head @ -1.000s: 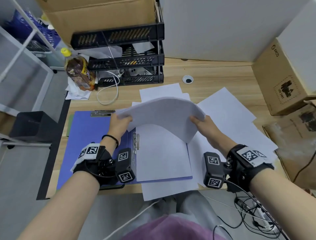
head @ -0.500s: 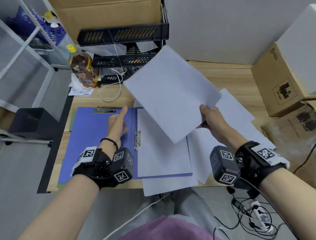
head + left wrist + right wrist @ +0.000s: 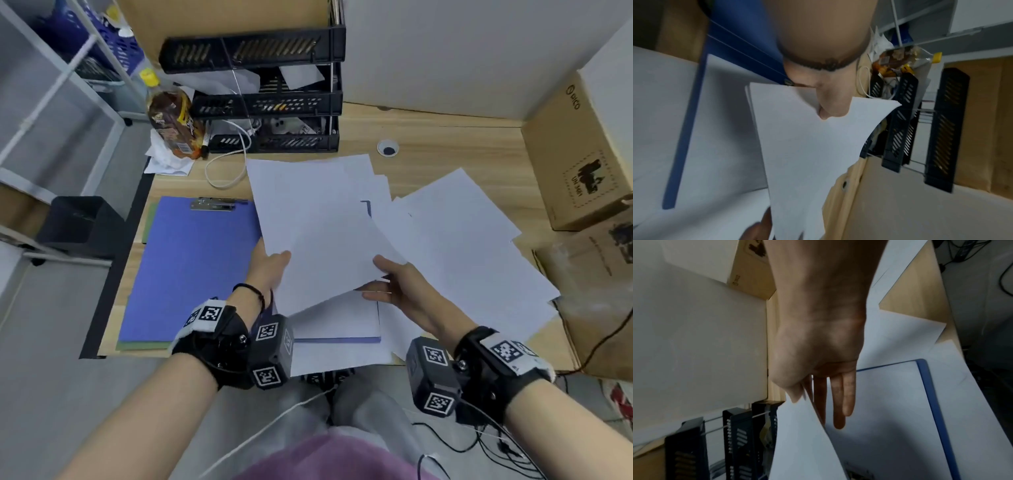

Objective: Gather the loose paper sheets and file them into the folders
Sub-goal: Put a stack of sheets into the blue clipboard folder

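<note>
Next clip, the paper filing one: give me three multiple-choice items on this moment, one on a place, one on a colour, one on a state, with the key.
1. Where does the drink bottle stand?
A. left of the black tray rack
B. on the cardboard box
C. on the folder

2. What colour is the open folder?
A. red
B. blue
C. black

3. How is the lifted sheet held?
A. lying flat, untouched
B. by the right hand alone
C. by the left hand and the right hand

Key: 1 A, it stands at the rack's left end; 2 B, its inside shows blue; 3 C, thumbs pinch both near corners.
</note>
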Tool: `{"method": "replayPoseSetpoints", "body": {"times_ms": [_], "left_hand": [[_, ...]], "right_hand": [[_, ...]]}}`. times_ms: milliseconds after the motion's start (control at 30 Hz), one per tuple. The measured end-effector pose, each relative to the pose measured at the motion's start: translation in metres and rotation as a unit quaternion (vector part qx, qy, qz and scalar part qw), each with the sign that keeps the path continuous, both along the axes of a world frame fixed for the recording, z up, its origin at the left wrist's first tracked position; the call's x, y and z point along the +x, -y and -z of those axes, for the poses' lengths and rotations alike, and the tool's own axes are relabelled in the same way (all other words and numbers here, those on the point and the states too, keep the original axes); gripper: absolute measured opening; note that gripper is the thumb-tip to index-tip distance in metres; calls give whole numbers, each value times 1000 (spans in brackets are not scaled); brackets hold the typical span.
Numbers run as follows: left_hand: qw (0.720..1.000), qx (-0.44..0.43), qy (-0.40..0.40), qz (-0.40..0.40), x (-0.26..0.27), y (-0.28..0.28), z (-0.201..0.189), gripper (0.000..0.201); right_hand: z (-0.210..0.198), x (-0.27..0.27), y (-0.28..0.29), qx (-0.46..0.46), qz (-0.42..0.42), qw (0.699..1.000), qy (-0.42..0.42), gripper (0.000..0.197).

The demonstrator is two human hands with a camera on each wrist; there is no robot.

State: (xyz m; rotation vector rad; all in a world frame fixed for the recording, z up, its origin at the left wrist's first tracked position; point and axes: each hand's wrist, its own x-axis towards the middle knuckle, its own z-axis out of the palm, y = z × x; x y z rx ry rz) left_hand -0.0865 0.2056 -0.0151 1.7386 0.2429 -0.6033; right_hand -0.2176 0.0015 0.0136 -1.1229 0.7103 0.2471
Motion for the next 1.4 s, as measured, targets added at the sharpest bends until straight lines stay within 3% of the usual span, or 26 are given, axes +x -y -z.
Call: {"method": "replayPoseSetpoints", "body": {"times_ms": [100, 167, 267, 333, 600, 767, 967, 1067, 1400], "left_hand": [[997, 38, -54, 33, -7, -17, 11, 46], [990, 17, -96, 101, -14, -21, 6, 46], [968, 5, -126, 218, -26, -16, -6, 40], [964, 5, -123, 235, -29, -8, -8, 40], [984, 74, -99, 128, -24, -29, 3, 46], [988, 93, -107, 69, -19, -81, 6, 44], [985, 122, -123, -3, -6, -144, 7, 40], [981, 134, -136, -19, 4, -169, 7, 37], [977, 142, -156, -13, 43, -197, 21, 32]], "right_hand": [[9, -8, 14, 43, 41, 998, -28, 26], [14, -10, 19, 64, 32, 996, -56, 31], [27, -10, 23, 24, -4, 997, -69, 37], [35, -8, 26, -32, 3, 996, -77, 34], [52, 16, -4, -104, -28, 991, -75, 22], [59, 55, -43, -149, -58, 984, -83, 24], [82, 96, -100, -124, -134, 979, -90, 5], [89, 110, -126, -96, -143, 981, -92, 15], [101, 137, -159, -94, -99, 983, -123, 17]]}}
